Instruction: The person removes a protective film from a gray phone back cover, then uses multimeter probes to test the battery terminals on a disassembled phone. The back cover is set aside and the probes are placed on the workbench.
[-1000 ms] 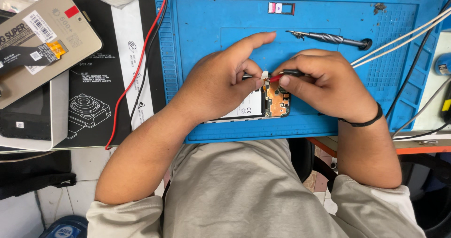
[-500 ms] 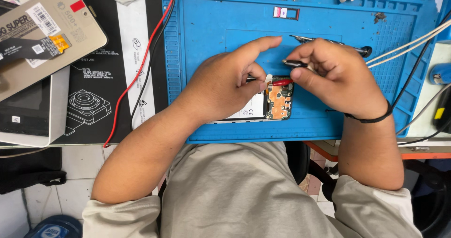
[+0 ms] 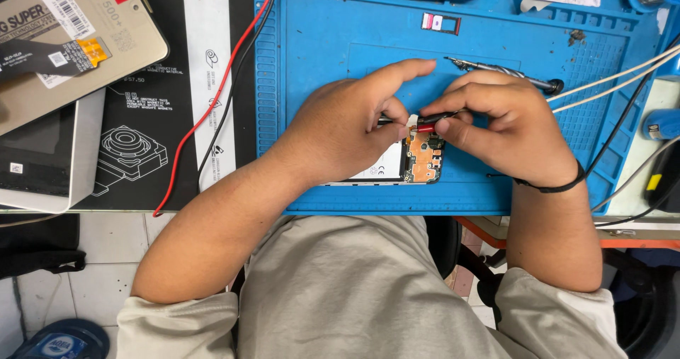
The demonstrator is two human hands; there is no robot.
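The left hand (image 3: 347, 128) presses down on the opened phone with its orange circuit board (image 3: 423, 157), lying under both hands on the blue silicone mat (image 3: 333, 33). The right hand (image 3: 506, 128) pinches a thin red-tipped tool (image 3: 425, 126) just above it; a slip could scratch the board.

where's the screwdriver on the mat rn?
In the head view the screwdriver lies on the blue mat, upper right, just beyond the right hand and untouched, below-right of the small pink-and-black tray.
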